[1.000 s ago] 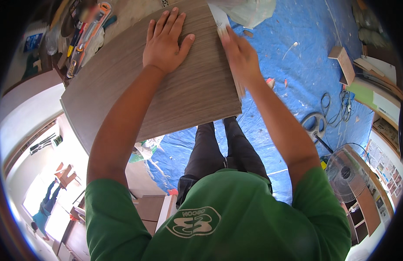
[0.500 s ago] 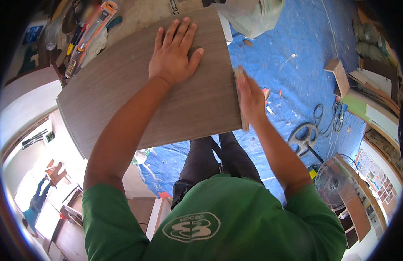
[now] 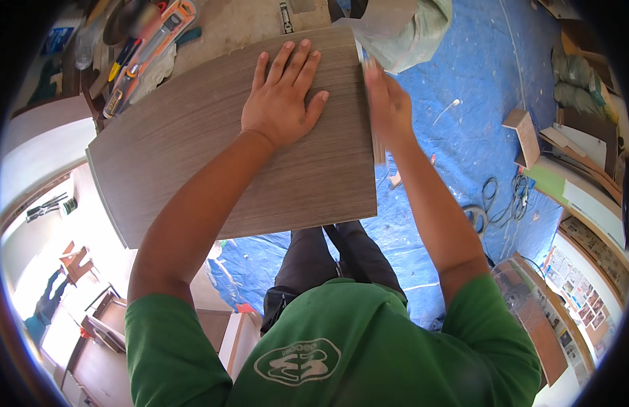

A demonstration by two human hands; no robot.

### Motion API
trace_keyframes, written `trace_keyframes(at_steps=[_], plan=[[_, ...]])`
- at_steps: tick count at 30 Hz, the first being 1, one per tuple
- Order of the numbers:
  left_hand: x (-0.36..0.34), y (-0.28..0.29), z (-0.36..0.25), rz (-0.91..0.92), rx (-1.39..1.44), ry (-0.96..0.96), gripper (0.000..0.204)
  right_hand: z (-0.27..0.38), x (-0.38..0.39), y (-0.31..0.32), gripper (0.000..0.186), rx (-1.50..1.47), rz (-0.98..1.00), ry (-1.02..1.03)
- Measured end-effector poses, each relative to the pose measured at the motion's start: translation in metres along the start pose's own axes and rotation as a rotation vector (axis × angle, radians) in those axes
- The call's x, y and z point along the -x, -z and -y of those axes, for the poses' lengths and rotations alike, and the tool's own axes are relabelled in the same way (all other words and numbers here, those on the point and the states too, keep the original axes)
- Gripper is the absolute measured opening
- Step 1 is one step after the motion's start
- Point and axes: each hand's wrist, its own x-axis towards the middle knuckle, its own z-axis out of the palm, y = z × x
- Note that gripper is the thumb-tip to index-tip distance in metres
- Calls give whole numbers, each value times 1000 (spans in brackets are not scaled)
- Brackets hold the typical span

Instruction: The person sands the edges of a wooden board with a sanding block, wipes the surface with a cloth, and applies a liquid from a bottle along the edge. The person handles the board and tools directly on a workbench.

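Floor: wrinkled blue tarp (image 3: 477, 149) with pale specks, runs 1 to 3 o'clock, more of it showing between 7 and 8. Tan worktop (image 3: 240, 41) at 11. Stacked boards and panels (image 3: 584, 163) just before 3. White wall (image 3: 591, 266) between 3 and 4, paper sheets (image 3: 579, 288) on it. Fan (image 3: 512, 279) near 4, beside a brown panel (image 3: 542, 336). Wooden chair (image 3: 75, 263) at 8:30, blown-out bright opening (image 3: 35, 271) behind it, window or doorway unclear. Strongest light there.
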Motion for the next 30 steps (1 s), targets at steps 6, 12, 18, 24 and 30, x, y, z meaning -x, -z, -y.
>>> trace_keyframes(at_steps=[6,12,18,24,30], plan=[[-4,1,-5,-5,17,-27,65,30,-88,-14,57,-5,2,80],[-3,1,3,2,37,-6,63,-15,44,27,59,177,107,-55],[-4,4,3,20,76,-12,63,14,19,44,65,-266,137,-349],[-6,7,0,60,91,-4,63,-13,17,33,74,-317,211,-102],[-8,4,-1,64,63,-5,63,17,-67,6,73,-286,198,-30]])
